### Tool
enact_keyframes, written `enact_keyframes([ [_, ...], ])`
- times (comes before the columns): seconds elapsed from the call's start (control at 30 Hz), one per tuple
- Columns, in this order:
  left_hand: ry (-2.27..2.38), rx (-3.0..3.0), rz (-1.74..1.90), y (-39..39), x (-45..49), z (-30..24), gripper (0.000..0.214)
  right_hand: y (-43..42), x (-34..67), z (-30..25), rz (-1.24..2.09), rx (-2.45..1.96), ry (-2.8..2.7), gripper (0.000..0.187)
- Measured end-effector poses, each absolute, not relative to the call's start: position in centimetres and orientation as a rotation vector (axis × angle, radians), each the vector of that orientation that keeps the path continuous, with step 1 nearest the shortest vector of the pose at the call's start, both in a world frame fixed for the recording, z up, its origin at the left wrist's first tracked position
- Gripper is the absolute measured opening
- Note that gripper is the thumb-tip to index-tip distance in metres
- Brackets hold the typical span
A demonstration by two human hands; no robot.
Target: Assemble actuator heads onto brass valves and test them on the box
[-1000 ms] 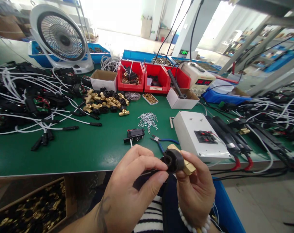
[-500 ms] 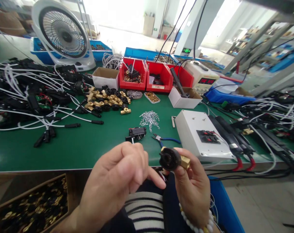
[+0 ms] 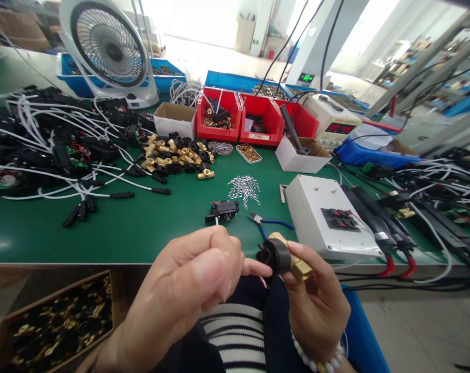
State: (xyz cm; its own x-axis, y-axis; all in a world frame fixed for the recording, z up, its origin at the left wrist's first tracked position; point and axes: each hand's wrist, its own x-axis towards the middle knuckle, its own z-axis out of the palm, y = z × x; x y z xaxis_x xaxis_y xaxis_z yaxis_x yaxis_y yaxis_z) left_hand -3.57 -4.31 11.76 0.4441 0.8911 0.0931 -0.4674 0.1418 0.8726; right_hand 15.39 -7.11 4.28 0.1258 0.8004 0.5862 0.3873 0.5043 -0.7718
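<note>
My right hand (image 3: 316,300) grips a brass valve (image 3: 300,265) with a round black plastic collar (image 3: 278,255), held in front of my lap. The collar faces left, toward my other hand. My left hand (image 3: 196,280) is closed, its thumb pressed on curled fingers; whatever they may hold is hidden. One finger of it sticks out and its tip meets the collar's lower edge. Just beyond the left hand, a black module (image 3: 222,210) lies on the green table (image 3: 173,217), a short white piece running from it toward that hand. Blue-handled cutters (image 3: 272,223) lie to its right.
Silvery wire clips (image 3: 245,189) lie behind the module. Farther back are piled brass valves (image 3: 176,155), a tray of small brass parts (image 3: 249,153) and red bins (image 3: 219,114). A grey-white box (image 3: 330,217) stands right; cabled black units (image 3: 44,134) fill the left.
The valve has turned in my right hand, showing more brass and the collar's side. My left hand's outstretched finger has risen to touch the collar. The view has shifted slightly.
</note>
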Motion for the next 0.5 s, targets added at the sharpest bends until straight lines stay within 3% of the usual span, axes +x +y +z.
enact_keyframes([
  [0.23,0.515,1.084,1.071,-4.4,-3.6,11.1,0.042,-7.0,15.7,4.2,0.396,-1.050,-1.541,0.044],
  [0.5,0.423,1.002,1.030,-4.6,-3.6,10.6,0.041,-7.1,14.9,5.2,0.766,-1.053,-1.445,0.028],
])
